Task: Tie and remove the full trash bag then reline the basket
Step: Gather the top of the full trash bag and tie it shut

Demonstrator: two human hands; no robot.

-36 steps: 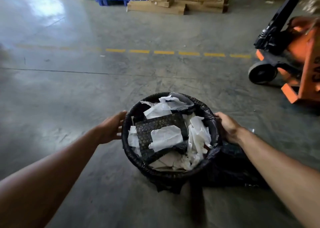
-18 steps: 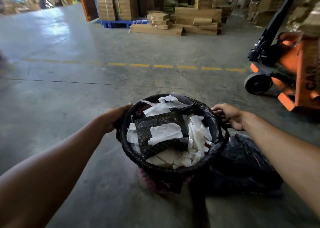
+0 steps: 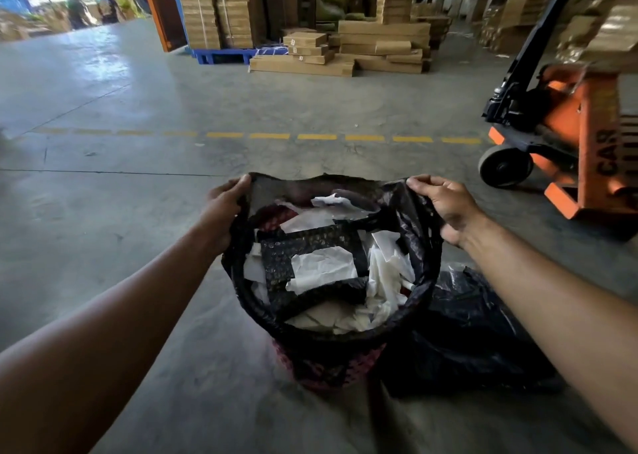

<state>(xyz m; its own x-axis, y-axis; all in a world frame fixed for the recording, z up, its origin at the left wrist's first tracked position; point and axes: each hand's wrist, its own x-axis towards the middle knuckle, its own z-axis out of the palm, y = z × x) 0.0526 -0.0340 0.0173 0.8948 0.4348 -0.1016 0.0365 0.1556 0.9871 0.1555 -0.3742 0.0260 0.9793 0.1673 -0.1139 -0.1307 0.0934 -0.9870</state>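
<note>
- Gripping the bag's rim on the far left side, your left hand (image 3: 221,208) has its fingers (image 3: 238,182) clenched on the black plastic, lifted clear of the basket so the mouth can be gathered for a knot.
- Between your two hands sits the one full trash bag (image 3: 412,212), in the one reddish mesh basket (image 3: 328,367) on the concrete floor (image 3: 138,246). The far part of its rim is pulled up; the near part is wrapped over the basket's edge.
- Inside you can see crumpled white paper (image 3: 322,269) and dark packing sheet (image 3: 310,239), piled close to the top. That is likely why you hold the rim high: it gives slack above the load.
- Your right hand (image 3: 445,205) mirrors the left, its fingers (image 3: 419,180) pinched shut on the far right side of the rim. Two hands, two holds, one on each side, so the opening can be drawn together evenly.
- Just beside the basket on the right lies one loose heap of black plastic (image 3: 476,329), probably the fresh liner kept within reach, though I cannot be sure.
- Well apart on the far right stands one orange pallet truck (image 3: 587,136).
</note>
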